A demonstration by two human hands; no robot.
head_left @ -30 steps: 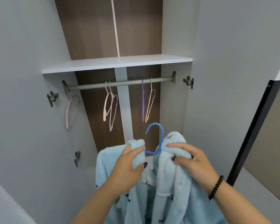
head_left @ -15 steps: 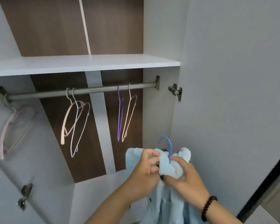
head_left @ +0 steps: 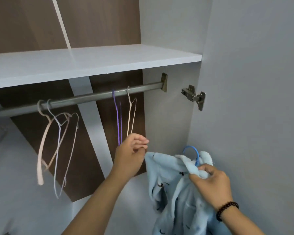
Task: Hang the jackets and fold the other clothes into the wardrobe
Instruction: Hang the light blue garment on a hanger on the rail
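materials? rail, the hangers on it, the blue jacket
Rail: looks like metal, brushed grey-bronze finish, with a soft highlight along its length.
Empty hangers: thin wire, seemingly coated in matte pastel plastic or flocking; too blurred to say which.
Light blue jacket: soft fleece or plush by its fuzzy nap and thick rounded folds, with small dark printed motifs.

Jacket (head_left: 180, 185), gripped by right hand (head_left: 210, 182): pale blue fleece-like cloth, soft matt nap, small dark printed marks. Blue hanger (head_left: 193, 152) just above right hand: thin, smooth, glossy coating. Rail (head_left: 92, 97) above left hand (head_left: 131, 155): brushed grey metal, dull sheen. Hinge (head_left: 193, 97) above right hand: bare metal, satin. Shelf (head_left: 92, 63) over rail: pale laminate, matt, smooth. Back panel (head_left: 98, 22): dark wood-grain finish, matt. Bracelet (head_left: 226, 209) at right wrist: dark glossy beads.
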